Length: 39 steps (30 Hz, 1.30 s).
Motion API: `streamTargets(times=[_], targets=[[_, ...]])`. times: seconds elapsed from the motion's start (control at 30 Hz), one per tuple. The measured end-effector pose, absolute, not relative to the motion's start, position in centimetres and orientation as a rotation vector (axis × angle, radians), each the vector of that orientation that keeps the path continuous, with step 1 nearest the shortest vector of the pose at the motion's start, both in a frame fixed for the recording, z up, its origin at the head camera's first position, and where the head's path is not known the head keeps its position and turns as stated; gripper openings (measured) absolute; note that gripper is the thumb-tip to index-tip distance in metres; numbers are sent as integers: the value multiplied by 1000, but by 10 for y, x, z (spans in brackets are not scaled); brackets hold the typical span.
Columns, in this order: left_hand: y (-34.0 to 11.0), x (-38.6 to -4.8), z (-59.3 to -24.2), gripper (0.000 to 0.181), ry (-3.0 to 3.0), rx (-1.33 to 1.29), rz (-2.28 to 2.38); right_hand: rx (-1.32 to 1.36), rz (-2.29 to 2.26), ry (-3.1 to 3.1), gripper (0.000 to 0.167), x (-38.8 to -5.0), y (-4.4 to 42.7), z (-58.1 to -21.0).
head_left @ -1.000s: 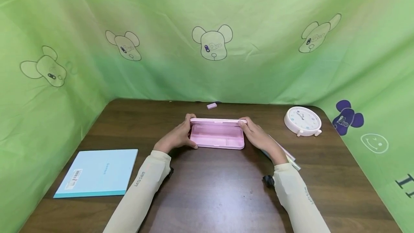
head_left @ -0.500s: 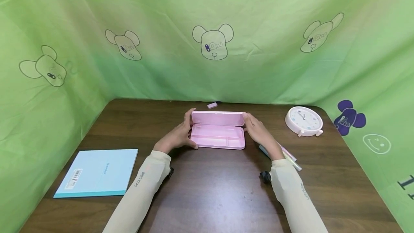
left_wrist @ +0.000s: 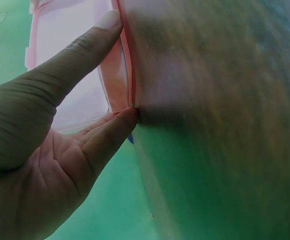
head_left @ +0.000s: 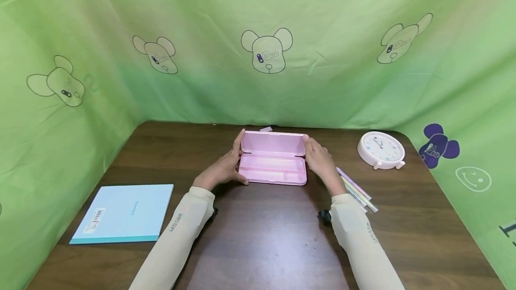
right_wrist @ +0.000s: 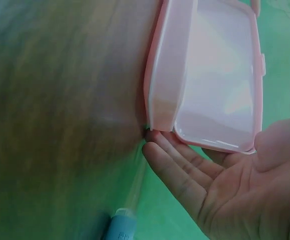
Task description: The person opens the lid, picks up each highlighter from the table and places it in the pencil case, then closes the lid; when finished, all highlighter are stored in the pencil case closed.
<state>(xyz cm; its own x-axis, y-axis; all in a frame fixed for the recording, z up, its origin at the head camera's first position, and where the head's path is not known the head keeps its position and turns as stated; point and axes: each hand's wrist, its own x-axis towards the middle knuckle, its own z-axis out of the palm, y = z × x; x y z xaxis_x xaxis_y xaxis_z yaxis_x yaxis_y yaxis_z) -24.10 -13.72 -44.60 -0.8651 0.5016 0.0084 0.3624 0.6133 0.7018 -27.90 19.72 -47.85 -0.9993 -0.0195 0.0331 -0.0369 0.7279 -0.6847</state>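
A pink pencil case (head_left: 274,176) lies unfolded on the table, its lid (head_left: 273,143) leaning back on the hinge. Its divided base has nothing in it. My left hand (head_left: 224,169) holds the left end, thumb on the front corner and fingers toward the back; the left wrist view shows the thumb (left_wrist: 77,62) across the base's edge. At the other end, my right hand (head_left: 321,163) touches the case. In the right wrist view, its fingers (right_wrist: 177,172) lie fairly straight against the base's end, and its thumb (right_wrist: 275,142) rests at the lid's rim.
Several pastel pens (head_left: 356,191) lie beside my right forearm. A round white clock (head_left: 380,150) lies at the back right, and a light blue notebook (head_left: 122,214) at the left. A small pink block like an eraser (head_left: 266,129) sits behind the lid, near the green curtain (head_left: 201,79).
The pencil case's lid has swung up and back, from low over the base to leaning behind it. My right hand went from gripping the lid to touching the case's end. The left hand stayed put.
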Motion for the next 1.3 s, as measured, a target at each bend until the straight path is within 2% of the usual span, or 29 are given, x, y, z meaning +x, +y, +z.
streamTargets(times=[0.23, 0.43, 0.67, 0.93, 1.07, 1.3], targets=[[-135, -240, -442, 156, 2635, 676, 1094, 237, 1080, -2742, 71, -246, 184, -434], [-144, -249, -454, 161, 2656, 748, 1120, 249, 941, -2686, 67, -228, 204, -421], [-149, -240, -442, 159, 2637, 726, 1129, 283, 733, -2756, 69, -199, 257, -422], [-145, -236, -441, 157, 2644, 715, 1101, 294, 732, -2822, 70, -160, 326, -434], [-149, -251, -459, 160, 2630, 813, 1133, 308, 787, -2874, 62, -146, 351, -439], [-142, -244, -450, 159, 2614, 750, 1125, 414, 925, -3009, 47, -144, 361, -443]])
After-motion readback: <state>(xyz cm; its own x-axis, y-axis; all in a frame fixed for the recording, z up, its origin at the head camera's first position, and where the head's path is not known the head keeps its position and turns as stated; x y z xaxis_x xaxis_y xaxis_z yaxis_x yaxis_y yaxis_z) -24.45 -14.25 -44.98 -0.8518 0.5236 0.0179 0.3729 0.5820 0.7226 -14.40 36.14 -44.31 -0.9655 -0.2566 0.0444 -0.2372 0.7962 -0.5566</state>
